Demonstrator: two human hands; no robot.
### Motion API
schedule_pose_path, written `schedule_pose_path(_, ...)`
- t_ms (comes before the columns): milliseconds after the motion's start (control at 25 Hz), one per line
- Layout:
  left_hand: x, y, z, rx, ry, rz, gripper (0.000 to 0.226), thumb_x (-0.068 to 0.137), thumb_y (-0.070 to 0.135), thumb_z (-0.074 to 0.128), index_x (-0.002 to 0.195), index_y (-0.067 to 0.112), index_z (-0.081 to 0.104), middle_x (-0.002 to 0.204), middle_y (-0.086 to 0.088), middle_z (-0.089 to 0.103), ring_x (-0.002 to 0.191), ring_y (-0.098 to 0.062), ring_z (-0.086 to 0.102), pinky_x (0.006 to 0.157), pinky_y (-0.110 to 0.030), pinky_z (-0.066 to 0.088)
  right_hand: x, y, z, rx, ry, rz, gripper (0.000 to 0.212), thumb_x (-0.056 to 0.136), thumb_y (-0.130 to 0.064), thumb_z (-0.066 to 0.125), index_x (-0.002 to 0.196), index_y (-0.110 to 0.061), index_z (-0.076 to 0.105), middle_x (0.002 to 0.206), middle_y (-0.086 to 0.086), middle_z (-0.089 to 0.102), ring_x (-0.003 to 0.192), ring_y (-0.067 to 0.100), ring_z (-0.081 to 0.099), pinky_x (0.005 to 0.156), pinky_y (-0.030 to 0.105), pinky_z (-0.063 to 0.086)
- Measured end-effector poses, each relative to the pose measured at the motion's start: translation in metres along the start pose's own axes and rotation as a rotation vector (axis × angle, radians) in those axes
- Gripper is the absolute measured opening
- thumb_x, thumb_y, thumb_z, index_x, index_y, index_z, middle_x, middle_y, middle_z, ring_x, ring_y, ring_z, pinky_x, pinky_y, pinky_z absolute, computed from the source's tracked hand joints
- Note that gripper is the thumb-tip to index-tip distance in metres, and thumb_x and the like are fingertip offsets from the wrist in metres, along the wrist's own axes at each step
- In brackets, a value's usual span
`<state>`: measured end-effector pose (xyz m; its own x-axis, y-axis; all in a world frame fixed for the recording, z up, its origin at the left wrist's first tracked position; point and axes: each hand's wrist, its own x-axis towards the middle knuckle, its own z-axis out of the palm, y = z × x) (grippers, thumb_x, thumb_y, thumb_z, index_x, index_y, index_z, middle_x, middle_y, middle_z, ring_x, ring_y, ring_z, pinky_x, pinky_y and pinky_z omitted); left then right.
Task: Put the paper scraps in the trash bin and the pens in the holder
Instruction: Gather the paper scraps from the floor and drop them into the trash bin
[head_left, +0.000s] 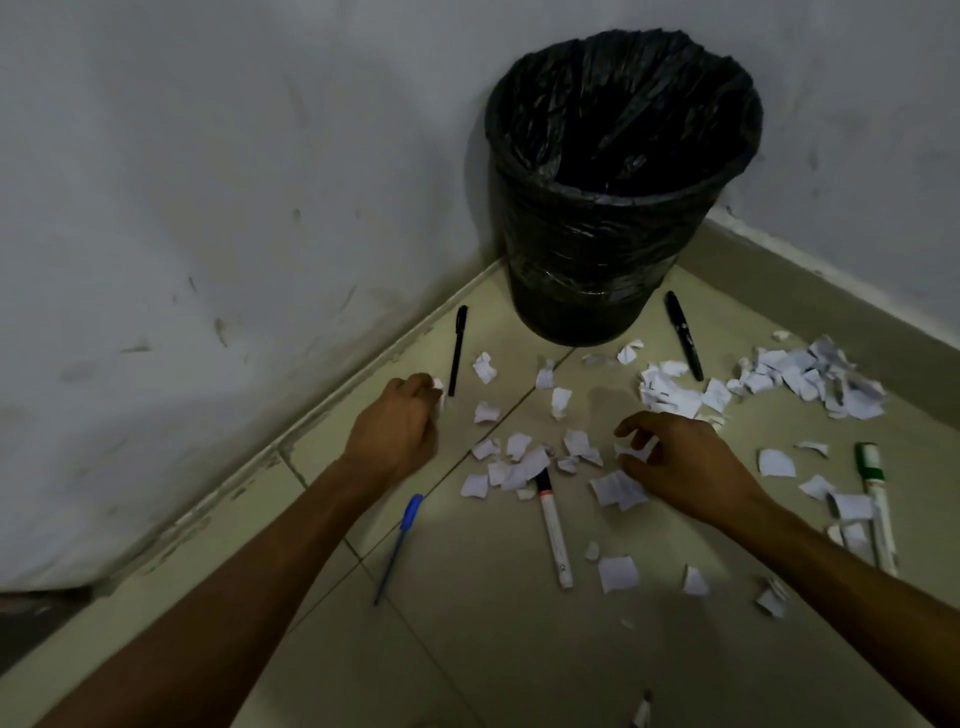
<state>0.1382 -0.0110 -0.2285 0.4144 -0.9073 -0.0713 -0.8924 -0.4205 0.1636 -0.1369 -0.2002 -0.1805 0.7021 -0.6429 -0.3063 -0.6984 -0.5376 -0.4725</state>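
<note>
A black trash bin (621, 244) lined with a black bag stands in the wall corner. Several white paper scraps (810, 376) litter the tiled floor in front of it. My left hand (397, 426) is closed around a small scrap beside a thin black pen (457, 351). My right hand (680, 462) pinches a white scrap just above the floor. A black marker (684, 335) lies right of the bin. Below my hands lie a blue pen (399, 545), a white marker with a red band (553, 527) and a green-capped marker (875, 499). No pen holder shows.
Grey walls meet behind the bin, with a skirting edge (311, 421) running along the left. More scraps (617, 573) lie near the bottom right, and a further marker tip (642, 712) pokes in at the bottom edge.
</note>
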Motion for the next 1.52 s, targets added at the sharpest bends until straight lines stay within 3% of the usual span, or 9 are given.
schedule_pose_path(160, -0.027, 0.015, 0.005, 0.055, -0.008, 0.04, 0.029, 0.08, 0.015, 0.059, 0.107, 0.006, 0.065, 0.108, -0.012, 0.06, 0.087, -0.028, 0.057, 0.054, -0.035, 0.051, 0.005, 0.004, 0.006, 0.032, 0.005, 0.028, 0.029, 0.084, -0.028, 0.07, 0.113, -0.024, 0.066, 0.101, -0.001, 0.066, 0.08, 0.01, 0.058, 0.071, 0.022, 0.041)
schedule_pose_path(320, -0.014, 0.06, 0.007, -0.119, -0.131, 0.054, 0.038, 0.083, 0.015, 0.057, 0.12, 0.009, 0.06, 0.123, -0.01, 0.053, 0.107, -0.027, 0.052, 0.077, -0.04, 0.054, 0.008, 0.005, 0.007, 0.055, 0.012, 0.041, 0.033, 0.082, -0.028, 0.072, 0.114, -0.023, 0.067, 0.105, 0.001, 0.068, 0.08, 0.009, 0.057, 0.071, 0.022, 0.041)
schedule_pose_path(440, 0.022, 0.067, -0.006, -0.217, 0.016, 0.03, 0.052, 0.085, 0.007, 0.055, 0.136, 0.009, 0.049, 0.14, -0.012, 0.044, 0.125, -0.028, 0.044, 0.097, -0.039, 0.048, 0.001, 0.013, 0.001, -0.09, -0.061, 0.091, 0.067, 0.069, -0.048, 0.078, 0.129, -0.03, 0.052, 0.123, 0.005, 0.057, 0.101, 0.018, 0.057, 0.081, 0.03, 0.05)
schedule_pose_path(560, 0.057, 0.061, -0.009, -0.053, -0.004, 0.018, 0.057, 0.081, 0.006, 0.056, 0.137, 0.004, 0.045, 0.14, -0.021, 0.043, 0.126, -0.036, 0.041, 0.099, -0.045, 0.047, -0.008, 0.019, 0.014, -0.296, -0.218, 0.119, 0.094, 0.06, -0.057, 0.081, 0.139, -0.038, 0.033, 0.127, 0.006, 0.04, 0.114, 0.031, 0.049, 0.088, 0.043, 0.053)
schedule_pose_path(720, 0.041, 0.088, -0.001, -0.227, -0.209, 0.146, 0.048, 0.083, 0.01, 0.06, 0.129, 0.004, 0.054, 0.134, -0.019, 0.047, 0.118, -0.033, 0.047, 0.099, -0.04, 0.044, 0.001, 0.016, 0.035, -0.066, -0.142, -0.033, 0.063, 0.078, -0.03, 0.077, 0.133, -0.027, 0.048, 0.121, 0.007, 0.044, 0.106, 0.025, 0.057, 0.078, 0.022, 0.042)
schedule_pose_path(960, 0.001, 0.03, -0.011, -0.319, 0.204, -0.155, 0.049, 0.08, -0.002, 0.054, 0.129, -0.001, 0.054, 0.127, -0.019, 0.056, 0.112, -0.033, 0.054, 0.093, -0.033, 0.046, 0.003, 0.011, 0.029, 0.017, 0.02, -0.076, 0.05, 0.08, -0.025, 0.075, 0.126, -0.022, 0.056, 0.119, 0.004, 0.053, 0.098, 0.022, 0.061, 0.074, 0.022, 0.043)
schedule_pose_path(1200, -0.025, 0.015, 0.011, -0.095, -0.007, 0.038, 0.032, 0.076, 0.0, 0.061, 0.108, -0.005, 0.063, 0.119, -0.024, 0.058, 0.102, -0.04, 0.058, 0.072, -0.044, 0.058, 0.0, 0.02, 0.015, 0.004, 0.068, -0.024, 0.041, 0.079, -0.029, 0.075, 0.117, -0.021, 0.062, 0.113, 0.006, 0.059, 0.085, 0.016, 0.056, 0.07, 0.024, 0.041)
schedule_pose_path(1320, -0.041, 0.028, 0.008, -0.147, -0.024, 0.128, 0.048, 0.082, 0.018, 0.056, 0.127, 0.001, 0.058, 0.129, -0.019, 0.056, 0.108, -0.034, 0.059, 0.081, -0.042, 0.057, -0.008, 0.026, -0.004, -0.027, -0.033, 0.054, 0.054, 0.07, -0.034, 0.08, 0.119, -0.025, 0.059, 0.111, 0.003, 0.057, 0.089, 0.015, 0.054, 0.072, 0.026, 0.043)
schedule_pose_path(1520, -0.046, 0.052, 0.005, -0.332, -0.142, 0.019, 0.055, 0.073, 0.036, 0.08, 0.121, 0.019, 0.062, 0.109, -0.002, 0.058, 0.092, -0.018, 0.061, 0.074, -0.024, 0.046, -0.043, 0.015, 0.0, -0.205, -0.425, 0.032, 0.08, 0.058, -0.048, 0.086, 0.124, -0.035, 0.043, 0.116, 0.001, 0.047, 0.102, 0.023, 0.055, 0.083, 0.04, 0.054)
